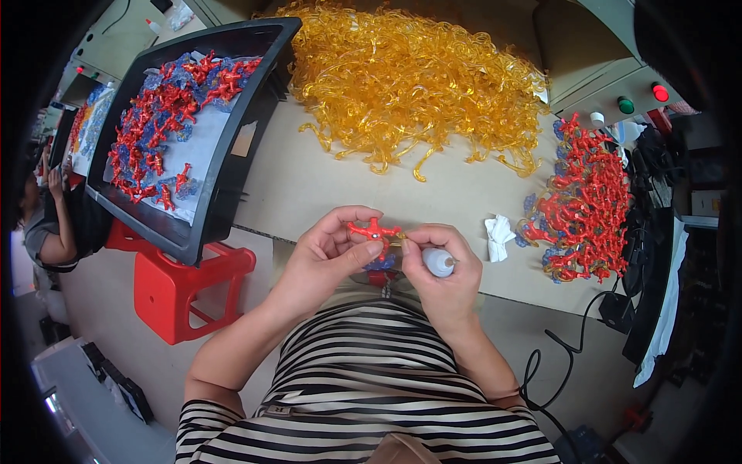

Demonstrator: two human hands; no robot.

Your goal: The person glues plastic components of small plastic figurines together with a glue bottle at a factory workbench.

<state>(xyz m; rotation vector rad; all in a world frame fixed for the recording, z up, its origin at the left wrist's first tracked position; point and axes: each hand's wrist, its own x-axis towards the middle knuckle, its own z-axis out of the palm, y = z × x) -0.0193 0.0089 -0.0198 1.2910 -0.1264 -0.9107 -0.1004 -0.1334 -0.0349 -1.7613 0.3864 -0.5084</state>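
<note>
Between the fingers and thumb of my left hand is a small red plastic figure, held in front of my body near the table's front edge. A bit of translucent blue plastic shows just beneath it. My right hand is closed around a small whitish squeeze bottle. The right thumb and forefinger meet at the figure's right end, where a tiny yellowish piece shows. Whether that piece is joined to the figure, I cannot tell.
Translucent amber plastic pieces lie heaped at the back. A black tray with red-and-blue figures stands at left, above a red stool. More red figures are piled at right, beside a crumpled white tissue. Another person is far left.
</note>
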